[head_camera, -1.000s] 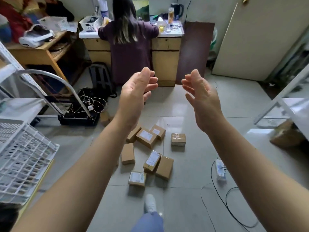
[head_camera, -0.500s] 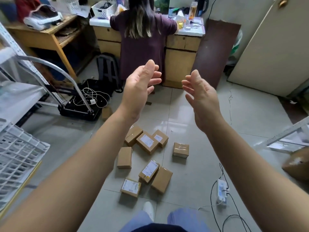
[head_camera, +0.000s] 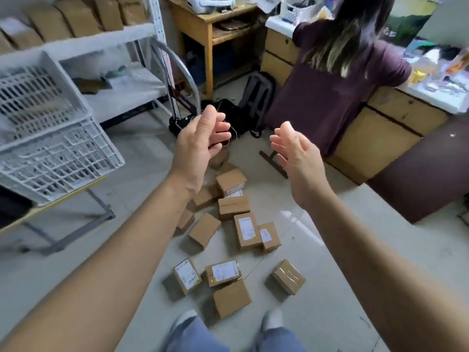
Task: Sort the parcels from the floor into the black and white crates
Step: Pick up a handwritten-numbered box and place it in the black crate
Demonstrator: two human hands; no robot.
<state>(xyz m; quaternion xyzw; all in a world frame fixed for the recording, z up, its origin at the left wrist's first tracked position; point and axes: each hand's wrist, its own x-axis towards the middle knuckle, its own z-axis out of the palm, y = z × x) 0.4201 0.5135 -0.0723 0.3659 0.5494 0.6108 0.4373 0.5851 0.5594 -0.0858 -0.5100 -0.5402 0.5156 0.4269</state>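
Several small brown cardboard parcels [head_camera: 233,207] lie scattered on the tiled floor in front of my feet, some with white labels [head_camera: 246,227] facing up. My left hand [head_camera: 200,143] and my right hand [head_camera: 297,151] are raised above the pile, palms facing each other, fingers loosely curved, holding nothing. A white slatted crate [head_camera: 63,158] sits on a low stand at the left. A dark shape [head_camera: 12,207] shows under the white crate at the left edge; I cannot tell whether it is the black crate.
A person in a dark purple top [head_camera: 330,97] stands at a wooden counter [head_camera: 380,133] behind the parcels. A backpack [head_camera: 256,97] and a black cart base [head_camera: 185,123] sit on the floor. White shelving [head_camera: 114,80] stands at the left.
The view has swung left and downward, bringing the white crate, the shelving and more parcels into sight. Both hands stay raised and empty, now closer over the pile.
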